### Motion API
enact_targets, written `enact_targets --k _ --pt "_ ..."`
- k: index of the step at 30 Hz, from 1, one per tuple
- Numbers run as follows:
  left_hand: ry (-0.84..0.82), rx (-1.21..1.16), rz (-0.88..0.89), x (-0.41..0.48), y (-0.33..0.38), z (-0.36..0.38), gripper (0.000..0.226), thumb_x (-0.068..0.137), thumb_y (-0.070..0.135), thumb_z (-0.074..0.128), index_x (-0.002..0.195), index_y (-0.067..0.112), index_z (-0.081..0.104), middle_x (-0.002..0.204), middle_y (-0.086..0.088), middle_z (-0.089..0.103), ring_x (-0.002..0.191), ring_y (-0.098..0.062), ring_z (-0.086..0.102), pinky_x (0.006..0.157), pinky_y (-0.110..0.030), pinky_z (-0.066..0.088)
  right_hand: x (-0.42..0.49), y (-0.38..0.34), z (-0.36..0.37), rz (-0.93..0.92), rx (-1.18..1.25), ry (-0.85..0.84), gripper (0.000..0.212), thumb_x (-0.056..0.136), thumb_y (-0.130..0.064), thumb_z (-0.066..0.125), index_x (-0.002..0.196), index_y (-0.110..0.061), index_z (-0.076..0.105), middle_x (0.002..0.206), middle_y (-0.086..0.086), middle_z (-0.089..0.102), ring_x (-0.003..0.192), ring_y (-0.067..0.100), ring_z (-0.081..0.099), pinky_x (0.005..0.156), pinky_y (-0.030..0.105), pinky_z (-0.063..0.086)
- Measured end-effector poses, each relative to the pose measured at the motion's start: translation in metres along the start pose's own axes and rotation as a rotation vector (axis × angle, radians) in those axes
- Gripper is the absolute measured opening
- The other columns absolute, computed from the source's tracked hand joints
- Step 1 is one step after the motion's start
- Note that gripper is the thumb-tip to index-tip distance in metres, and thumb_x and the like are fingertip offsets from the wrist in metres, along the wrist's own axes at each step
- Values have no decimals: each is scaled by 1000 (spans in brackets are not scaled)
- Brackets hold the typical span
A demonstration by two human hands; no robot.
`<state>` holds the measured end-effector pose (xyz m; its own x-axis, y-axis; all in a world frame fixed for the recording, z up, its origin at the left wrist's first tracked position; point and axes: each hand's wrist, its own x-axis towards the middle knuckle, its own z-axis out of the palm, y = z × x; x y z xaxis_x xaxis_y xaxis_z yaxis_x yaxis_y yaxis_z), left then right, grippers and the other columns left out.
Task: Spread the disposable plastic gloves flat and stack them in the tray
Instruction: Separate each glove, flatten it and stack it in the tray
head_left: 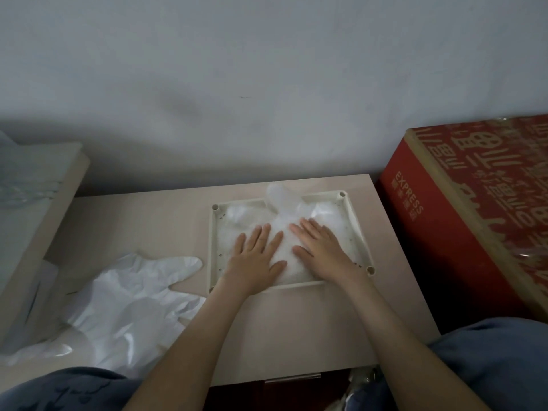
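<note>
Evidently smoothing, the left hand point(257, 256) and right hand point(318, 250) lie side by side, fingers straight, pressing a glove point(286, 229) flat inside the tray point(214, 247) beneath them. More crumpled gloves point(127, 301) wait on the table point(142, 221), left of the left hand.

Two hands point(255, 260) point(321, 250), one tray point(214, 247), two glove heaps point(133, 301) point(281, 200), one table point(296, 327), one red box point(444, 232).
</note>
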<state>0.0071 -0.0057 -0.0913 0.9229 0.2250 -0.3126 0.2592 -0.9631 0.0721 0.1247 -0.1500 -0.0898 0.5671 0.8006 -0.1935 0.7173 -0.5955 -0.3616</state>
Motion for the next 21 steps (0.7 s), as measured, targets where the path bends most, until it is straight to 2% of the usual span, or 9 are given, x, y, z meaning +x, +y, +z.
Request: enact_targets --k 3,4,6,8,11,14,17,19,21 --pt "26 35 -15 -7 -8 -4 66 97 58 15 152 28 -3 160 -6 -10 147 -23 -7 117 -44 -2 -1 0 -1 31 31 -20 54 102 -42 28 152 -27 12 161 0 3 148 14 -4 117 33 -3" --pt "70 42 -9 -13 -11 -8 67 96 59 9 153 25 6 160 -9 -1 148 -26 3 117 -46 4 -1 -2 -3 40 42 -14 54 102 -41 29 152 -27 13 161 0 3 148 15 -4 118 34 -3" --pt "235 7 -13 -25 -17 -17 71 96 56 5 146 17 36 151 -16 33 137 -34 37 110 -51 29 -3 -9 -6 52 39 30 53 102 -40 31 151 -26 18 161 0 7 148 15 -3 118 35 -2" --pt "404 -78 -53 -41 -32 -19 59 97 47 23 133 10 51 135 -19 52 117 -38 55 96 -51 44 -5 -21 -7 40 42 115 52 101 -37 35 149 -22 24 160 1 12 147 15 1 118 35 -2" --pt "459 -174 -297 -80 -59 -21 49 90 35 51 128 4 48 128 -17 49 110 -39 51 92 -47 42 -5 -52 -7 -59 70 222 50 98 -35 40 145 -17 35 156 3 25 146 16 13 116 35 5" --pt "240 -146 -489 -116 -83 -21 74 82 56 59 133 8 36 132 -12 38 121 -32 40 99 -41 35 -5 -82 -4 -145 93 277 51 92 -31 42 140 -15 43 149 2 37 141 17 26 112 32 12" --pt "-15 -207 -592 -143 -113 -4 95 64 78 61 128 14 31 126 -7 41 115 -26 45 93 -36 42 -5 -114 5 -209 116 255 49 91 -28 45 138 -15 46 143 1 43 137 18 34 109 32 16" --pt "-114 -302 -602 -160 -122 5 99 54 84 62 124 21 32 122 -3 47 107 -23 52 87 -36 47 -6 -136 11 -255 134 229 47 93 -28 46 138 -14 45 142 1 45 135 20 35 107 33 19" --pt "-137 -292 -601 -170 -121 11 87 63 72 66 123 18 36 119 -4 47 106 -23 53 86 -36 48 -8 -152 16 -269 139 191 45 96 -25 48 139 -15 43 143 0 44 135 20 33 107 33 18"
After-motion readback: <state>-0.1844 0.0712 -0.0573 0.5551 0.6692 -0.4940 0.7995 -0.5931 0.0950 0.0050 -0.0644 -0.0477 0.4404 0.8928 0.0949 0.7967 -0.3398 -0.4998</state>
